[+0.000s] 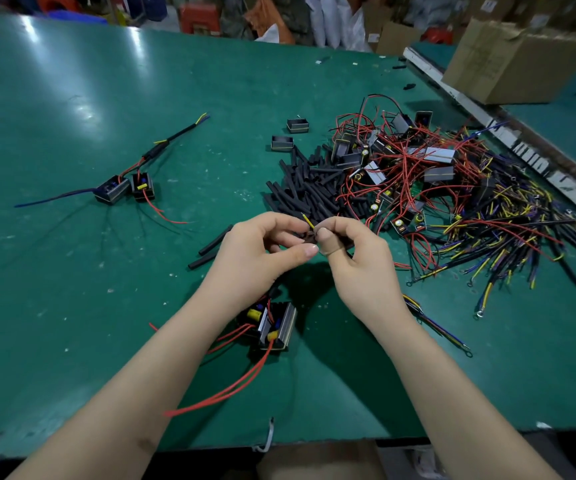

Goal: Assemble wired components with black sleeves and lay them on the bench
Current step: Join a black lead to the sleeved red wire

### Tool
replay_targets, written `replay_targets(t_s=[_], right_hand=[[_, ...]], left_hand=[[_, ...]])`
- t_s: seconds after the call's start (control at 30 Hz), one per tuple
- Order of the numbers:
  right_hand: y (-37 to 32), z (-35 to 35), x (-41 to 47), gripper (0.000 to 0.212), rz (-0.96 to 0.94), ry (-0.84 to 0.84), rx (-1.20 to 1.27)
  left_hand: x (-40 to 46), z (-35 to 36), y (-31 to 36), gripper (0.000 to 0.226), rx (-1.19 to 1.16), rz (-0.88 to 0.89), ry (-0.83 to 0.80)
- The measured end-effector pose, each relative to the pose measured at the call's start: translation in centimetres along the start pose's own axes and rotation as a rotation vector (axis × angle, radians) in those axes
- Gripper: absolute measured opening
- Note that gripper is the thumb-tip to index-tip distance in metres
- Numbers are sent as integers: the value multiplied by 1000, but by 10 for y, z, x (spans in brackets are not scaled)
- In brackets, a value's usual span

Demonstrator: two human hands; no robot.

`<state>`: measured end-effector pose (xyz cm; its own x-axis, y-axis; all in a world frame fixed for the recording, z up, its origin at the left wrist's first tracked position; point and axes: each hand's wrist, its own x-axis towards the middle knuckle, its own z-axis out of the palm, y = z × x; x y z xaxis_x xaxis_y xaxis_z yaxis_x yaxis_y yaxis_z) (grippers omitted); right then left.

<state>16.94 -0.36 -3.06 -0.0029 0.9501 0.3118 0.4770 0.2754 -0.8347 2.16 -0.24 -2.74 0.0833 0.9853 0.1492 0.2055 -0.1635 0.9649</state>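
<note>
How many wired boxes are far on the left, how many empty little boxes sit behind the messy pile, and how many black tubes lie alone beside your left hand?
Black wired component boxes, far left: 2
Empty open-topped black cases: 2
Loose black sleeve tubes: 2
Total: 6

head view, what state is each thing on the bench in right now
left hand: fingers pinching a small dark piece with a yellow wire sticking up
right hand: fingers pinching the same piece
two modules under the hands: on the bench, red leads trailing
finished assembly: laid out at left, sleeved
black sleeves: loose pile, unused
wired components: tangled heap at right
cardboard box: top flaps open
</note>
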Motion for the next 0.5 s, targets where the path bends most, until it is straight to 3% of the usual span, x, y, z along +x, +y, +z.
replay_targets(t_s=[0.27,0.5], right_hand=[[4,1,2,15,37,-38,159],[5,0,3,19,68,-121,217]], left_hand=[[0,-1,3,22,-122,-84,-54],[0,1,2,16,-70,5,-10]])
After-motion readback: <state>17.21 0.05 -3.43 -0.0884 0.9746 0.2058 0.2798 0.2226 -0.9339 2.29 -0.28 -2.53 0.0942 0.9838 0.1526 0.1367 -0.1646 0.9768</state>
